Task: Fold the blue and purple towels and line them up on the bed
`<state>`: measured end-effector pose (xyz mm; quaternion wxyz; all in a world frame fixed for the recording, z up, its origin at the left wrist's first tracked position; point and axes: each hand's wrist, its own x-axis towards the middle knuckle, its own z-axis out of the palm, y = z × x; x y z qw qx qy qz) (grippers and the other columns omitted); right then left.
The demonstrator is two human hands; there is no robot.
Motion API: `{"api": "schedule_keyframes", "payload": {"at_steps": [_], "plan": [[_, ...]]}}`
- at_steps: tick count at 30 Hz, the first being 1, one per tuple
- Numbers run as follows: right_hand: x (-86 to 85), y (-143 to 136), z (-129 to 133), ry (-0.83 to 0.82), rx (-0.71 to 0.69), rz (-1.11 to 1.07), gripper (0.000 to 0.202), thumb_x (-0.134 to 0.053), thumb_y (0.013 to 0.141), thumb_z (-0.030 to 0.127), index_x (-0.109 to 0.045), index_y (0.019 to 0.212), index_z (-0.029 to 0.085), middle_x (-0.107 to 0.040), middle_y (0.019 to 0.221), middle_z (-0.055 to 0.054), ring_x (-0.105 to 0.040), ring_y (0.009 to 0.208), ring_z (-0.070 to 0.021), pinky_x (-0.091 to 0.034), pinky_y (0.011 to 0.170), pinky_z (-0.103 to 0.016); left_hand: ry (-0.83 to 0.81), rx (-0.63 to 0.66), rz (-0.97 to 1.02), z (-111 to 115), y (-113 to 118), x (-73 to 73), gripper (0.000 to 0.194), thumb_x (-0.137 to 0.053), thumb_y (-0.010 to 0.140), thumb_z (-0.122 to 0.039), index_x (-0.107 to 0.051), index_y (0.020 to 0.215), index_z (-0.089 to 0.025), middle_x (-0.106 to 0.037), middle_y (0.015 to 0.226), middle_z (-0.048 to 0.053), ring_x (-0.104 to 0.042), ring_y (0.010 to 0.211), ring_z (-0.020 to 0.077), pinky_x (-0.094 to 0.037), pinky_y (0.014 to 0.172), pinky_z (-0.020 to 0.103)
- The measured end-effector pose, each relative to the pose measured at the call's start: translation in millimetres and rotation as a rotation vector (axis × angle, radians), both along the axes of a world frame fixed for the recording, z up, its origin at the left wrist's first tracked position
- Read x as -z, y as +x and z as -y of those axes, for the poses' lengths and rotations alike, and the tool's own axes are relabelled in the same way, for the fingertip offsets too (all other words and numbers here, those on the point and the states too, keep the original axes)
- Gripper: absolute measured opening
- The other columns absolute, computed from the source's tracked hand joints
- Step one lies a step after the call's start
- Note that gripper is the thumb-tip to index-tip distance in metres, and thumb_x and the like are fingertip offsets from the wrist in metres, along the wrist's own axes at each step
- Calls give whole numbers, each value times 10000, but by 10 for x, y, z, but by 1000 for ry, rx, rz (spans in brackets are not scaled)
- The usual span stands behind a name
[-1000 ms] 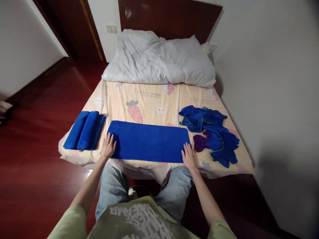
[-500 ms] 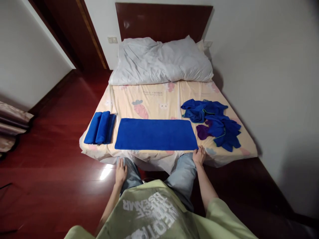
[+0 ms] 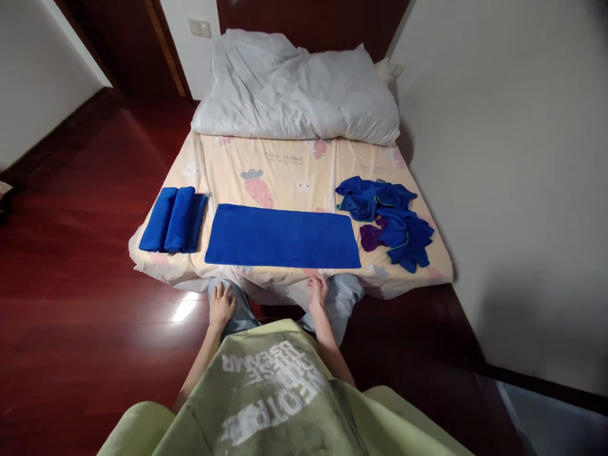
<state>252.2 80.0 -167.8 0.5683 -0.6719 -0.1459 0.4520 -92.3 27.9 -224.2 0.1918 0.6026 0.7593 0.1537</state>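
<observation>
A blue towel (image 3: 283,238) lies flat and spread out in a long rectangle near the front edge of the bed. My left hand (image 3: 221,305) rests on my left knee with its fingers apart, holding nothing. Just below the towel's front edge is my right hand (image 3: 317,292), at the inner side of my right knee, its fingers curled together and nothing visible in them. Rolled or folded blue towels (image 3: 173,220) sit side by side left of the spread towel. On its right is a crumpled heap of blue cloths (image 3: 399,234), with a purple cloth (image 3: 371,237) among them.
The bed (image 3: 228,168) has a cream patterned sheet that hangs over the front edge. A bulky white quilt or pillow (image 3: 294,95) lies at the head end. A wall (image 3: 498,158) stands along the right; dark red floor (image 3: 85,253) is on the left.
My right hand has left the towel's front right corner and moved left, in front of the towel's edge. My left hand stays on the knee. The view has shifted slightly.
</observation>
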Motion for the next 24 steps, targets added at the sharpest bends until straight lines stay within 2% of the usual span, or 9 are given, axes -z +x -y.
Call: {"api": "schedule_keyframes", "payload": {"at_steps": [2,4,7,10,13,17,24], "plan": [[45,-326,51,-21,-42,-170,232,-632,843,297,-571,1058,236,-744,948,-25,-701,871,-200,-559,862,-362,2,2,-6,9,17,-27,545,-478,952,-320,-608,1426,-84,-393,1634,201,-277,1549,423,-292,1255,596],[51,-526,19,-22,-61,-300,157,-631,870,271,-580,1015,236,-749,905,-19,-709,825,-179,-577,859,-347,13,7,5,13,3,-42,531,-487,948,-329,-620,1418,-119,-413,1626,180,-294,1543,417,-307,1246,601],[8,-639,-122,10,-71,-527,64,-610,918,233,-601,980,245,-759,961,-29,-728,858,-157,-603,878,-325,22,13,22,5,-45,-39,517,-502,944,-337,-631,1412,-158,-447,1609,153,-318,1536,403,-325,1241,594],[-40,-668,-271,43,-64,-748,70,-586,956,201,-613,978,262,-756,1018,-21,-734,927,-141,-625,881,-308,9,11,12,-8,-73,-13,518,-506,949,-345,-628,1417,-160,-434,1619,145,-323,1534,393,-324,1248,577],[-53,-716,-375,26,-43,-817,90,-544,1005,210,-617,992,261,-755,1049,-23,-731,957,-133,-644,852,-297,-4,12,3,-9,-76,12,521,-515,948,-338,-624,1421,-148,-402,1640,150,-318,1537,386,-319,1254,561],[-26,-816,-478,7,-3,-868,125,-522,1040,212,-638,998,230,-763,1066,-42,-722,903,-112,-642,784,-238,4,13,1,0,-74,10,519,-502,956,-342,-620,1424,-151,-403,1641,146,-322,1538,379,-318,1255,555],[129,-916,-637,32,59,-848,169,-506,1059,248,-674,1041,246,-780,1153,-42,-709,790,-94,-607,656,-192,-2,18,-11,-6,-57,-69,517,-474,967,-350,-623,1415,-139,-409,1636,155,-335,1531,379,-321,1251,551]]}}
